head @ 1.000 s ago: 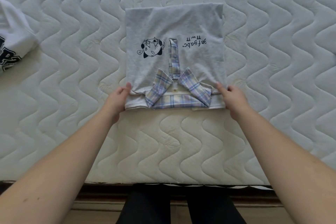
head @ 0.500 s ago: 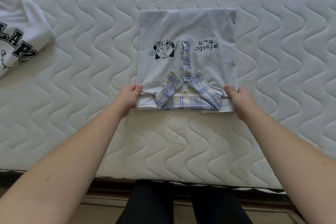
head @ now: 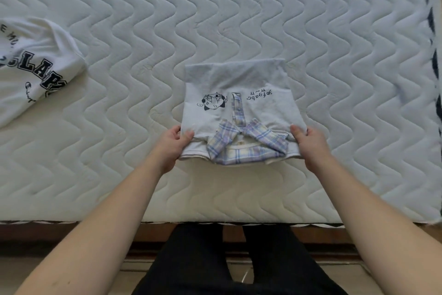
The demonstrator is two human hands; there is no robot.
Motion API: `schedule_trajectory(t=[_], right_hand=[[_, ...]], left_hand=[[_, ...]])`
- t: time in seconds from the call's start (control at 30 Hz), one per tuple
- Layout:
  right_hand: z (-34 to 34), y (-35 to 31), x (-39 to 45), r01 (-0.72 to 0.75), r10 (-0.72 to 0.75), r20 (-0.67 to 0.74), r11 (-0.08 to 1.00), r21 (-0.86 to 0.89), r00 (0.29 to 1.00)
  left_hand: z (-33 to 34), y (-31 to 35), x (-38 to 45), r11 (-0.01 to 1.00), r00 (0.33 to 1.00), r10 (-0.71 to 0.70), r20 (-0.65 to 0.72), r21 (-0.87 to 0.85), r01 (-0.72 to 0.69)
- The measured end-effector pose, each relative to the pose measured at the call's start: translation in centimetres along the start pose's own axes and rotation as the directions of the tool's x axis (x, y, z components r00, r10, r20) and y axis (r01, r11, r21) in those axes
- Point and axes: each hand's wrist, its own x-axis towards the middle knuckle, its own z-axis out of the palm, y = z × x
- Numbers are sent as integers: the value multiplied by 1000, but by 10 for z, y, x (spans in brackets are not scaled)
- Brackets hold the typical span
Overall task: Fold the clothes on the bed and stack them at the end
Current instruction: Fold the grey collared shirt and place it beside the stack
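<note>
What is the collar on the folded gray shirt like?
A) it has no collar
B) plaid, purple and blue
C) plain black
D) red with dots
B: the folded gray shirt shows a plaid collar in purple, blue and cream at its near edge, between the left hand and the right hand.

The folded grey shirt [head: 239, 93], with plaid collar and black cartoon print, lies on the quilted mattress [head: 239, 19]. An unfolded white shirt [head: 33, 67] with dark lettering lies well apart at the left edge.
</note>
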Motion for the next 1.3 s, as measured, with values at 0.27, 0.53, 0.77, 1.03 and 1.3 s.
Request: schedule_trajectory(t=[0.27,0.53,0.77,1.03,1.3], right_hand=[[-63,-44,-79,68,-68,-10,995,73,998],[-151,-80,-177,13,-61,80,870,492,995],[-209,-91,-218,118,-142,-5,800,589,990],[-245,-108,-233,202,-137,-151,747,633,979],[-270,-105,-263,322,-101,-351,680,659,931]], left_hand=[[11,79,-97,983,984,177,12,45,-177],[43,132,-188,954,951,297,84,18,-300],[83,153,-237,921,914,386,127,-4,-389],[117,178,-243,894,875,447,187,-49,-446],[157,212,-226,856,780,479,402,-18,-516]])
